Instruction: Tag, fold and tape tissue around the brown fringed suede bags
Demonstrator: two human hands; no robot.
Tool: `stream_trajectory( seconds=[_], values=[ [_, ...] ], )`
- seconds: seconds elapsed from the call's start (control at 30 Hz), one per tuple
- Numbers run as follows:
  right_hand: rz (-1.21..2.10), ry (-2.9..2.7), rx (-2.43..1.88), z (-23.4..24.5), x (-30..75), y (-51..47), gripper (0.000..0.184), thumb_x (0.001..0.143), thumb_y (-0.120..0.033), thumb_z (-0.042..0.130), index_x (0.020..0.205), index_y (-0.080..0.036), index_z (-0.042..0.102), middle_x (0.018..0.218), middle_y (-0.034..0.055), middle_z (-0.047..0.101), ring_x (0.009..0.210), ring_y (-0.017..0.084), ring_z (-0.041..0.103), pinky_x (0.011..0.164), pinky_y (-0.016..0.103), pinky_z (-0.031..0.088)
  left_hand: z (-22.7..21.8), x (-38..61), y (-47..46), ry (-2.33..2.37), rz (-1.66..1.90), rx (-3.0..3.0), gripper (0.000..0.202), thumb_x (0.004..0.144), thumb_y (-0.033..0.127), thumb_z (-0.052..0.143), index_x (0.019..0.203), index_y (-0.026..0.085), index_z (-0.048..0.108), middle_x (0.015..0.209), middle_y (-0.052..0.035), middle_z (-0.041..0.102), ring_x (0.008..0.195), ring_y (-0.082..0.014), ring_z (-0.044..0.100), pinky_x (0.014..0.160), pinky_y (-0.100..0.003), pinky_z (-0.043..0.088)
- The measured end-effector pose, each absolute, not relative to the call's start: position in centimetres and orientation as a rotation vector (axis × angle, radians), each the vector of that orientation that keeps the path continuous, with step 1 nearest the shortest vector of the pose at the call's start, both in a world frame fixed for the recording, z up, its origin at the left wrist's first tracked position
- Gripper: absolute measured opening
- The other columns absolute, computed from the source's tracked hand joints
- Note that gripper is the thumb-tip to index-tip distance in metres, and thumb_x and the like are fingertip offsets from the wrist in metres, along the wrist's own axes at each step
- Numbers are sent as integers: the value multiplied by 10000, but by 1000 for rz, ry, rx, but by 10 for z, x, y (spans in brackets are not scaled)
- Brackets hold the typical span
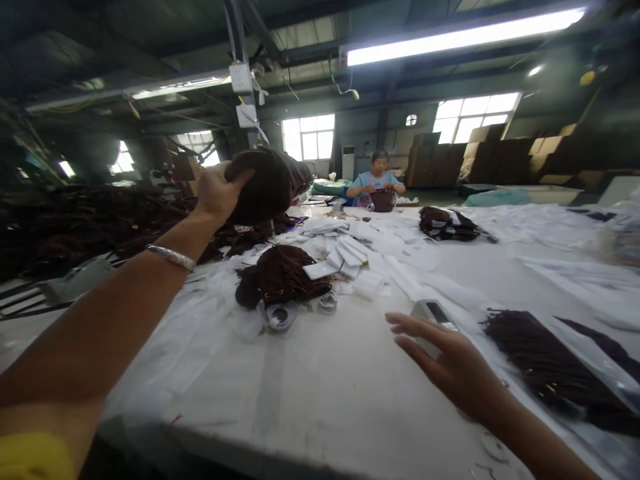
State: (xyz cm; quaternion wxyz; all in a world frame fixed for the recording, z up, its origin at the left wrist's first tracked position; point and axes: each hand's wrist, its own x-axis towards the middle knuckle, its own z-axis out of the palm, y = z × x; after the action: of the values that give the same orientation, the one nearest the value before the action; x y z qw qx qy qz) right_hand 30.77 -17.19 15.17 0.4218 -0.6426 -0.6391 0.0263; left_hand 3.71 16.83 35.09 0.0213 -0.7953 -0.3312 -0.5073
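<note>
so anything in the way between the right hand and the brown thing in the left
Nothing visible blocks the open space between the right hand and the brown thing in the left hand; the fringed brown bag and white pads lie lower, on the table.

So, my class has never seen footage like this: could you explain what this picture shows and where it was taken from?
There's no machine here, just a person's two bare hands. The single picture comes from a camera on that person's head, looking forward and down. The left hand holds up a dark brown item. The right hand looks empty, fingers spread in front of a grey device; whether they touch is unclear. On the white table lie a brown fringed bundle, two coils, loose white pieces and, at the right, more fringed goods. Beyond, a co-worker handles a brown bag.
</note>
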Motion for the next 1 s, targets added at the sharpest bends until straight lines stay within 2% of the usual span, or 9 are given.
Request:
stream_trajectory(
  seconds=[0.13,0.23,0.3,0.37,0.5,0.63,0.73,0.83,1.0],
  values=[
    [458,-1323,-1350,163,279,-164,628,907,-426,625,1474,-276,400,1297,121,643,1109,236,672,951,423,560,327,64,82,-798,-1516,-2550,521,939,483,514,1163,41,676,1084,-54,725,1042,-228,666,948,-369,490],
    [619,-1163,-1222,147,263,-164,882,873,-418,670,1565,-288,140,1417,153,543,1199,249,622,991,455,526,262,80,20,-634,-1338,-2702,311,936,363,579,1129,158,713,1147,-57,716,1064,-223,661,949,-337,496],
    [650,-1086,-1241,124,255,-170,986,847,-408,695,1577,-280,45,1426,157,534,1204,259,618,999,464,517,206,87,-16,-563,-1237,-2847,245,934,269,575,1122,211,720,1182,-59,711,1099,-238,649,964,-345,489],
    [612,-1045,-1361,94,246,-183,1007,819,-380,718,1579,-251,69,1374,147,583,1203,273,618,1030,478,489,152,89,-48,-590,-1110,-3071,266,932,219,549,1139,239,715,1200,-67,706,1121,-249,635,1010,-372,463],
    [517,-988,-1636,37,233,-216,866,819,-274,660,1557,-241,208,1365,111,598,1273,288,566,1094,496,424,79,75,-91,-691,-960,-3409,338,906,181,538,1188,283,693,1243,-58,690,1187,-264,605,1141,-464,339],
    [488,-953,-1644,13,225,-236,841,844,-255,607,1565,-226,176,1423,112,549,1339,262,504,1125,464,396,55,45,-109,-873,-1130,-3362,478,875,209,589,1340,316,583,1439,-31,547,1401,-286,407,1198,-479,250],
    [475,-927,-1632,15,221,-230,877,839,-312,652,1566,-218,170,1414,116,556,1332,262,511,1121,446,403,46,28,-110,-1242,-1323,-3140,548,861,250,617,1393,329,514,1542,-31,407,1461,-290,292,1212,-477,220],
    [441,-920,-1644,18,217,-218,827,844,-357,656,1545,-221,240,1422,107,548,1329,263,515,1120,432,404,34,26,-107,-1587,-1415,-3031,649,834,289,645,1448,293,432,1523,-83,405,1431,-291,337,1193,-477,256],
    [480,-1076,-1805,28,229,-240,720,848,-302,608,1509,-184,349,1237,113,683,1139,277,653,987,419,510,26,15,-111,-1752,-1330,-3266,378,752,281,702,1129,267,700,1188,-73,662,1196,-309,566,1109,-468,388]
  ],
)
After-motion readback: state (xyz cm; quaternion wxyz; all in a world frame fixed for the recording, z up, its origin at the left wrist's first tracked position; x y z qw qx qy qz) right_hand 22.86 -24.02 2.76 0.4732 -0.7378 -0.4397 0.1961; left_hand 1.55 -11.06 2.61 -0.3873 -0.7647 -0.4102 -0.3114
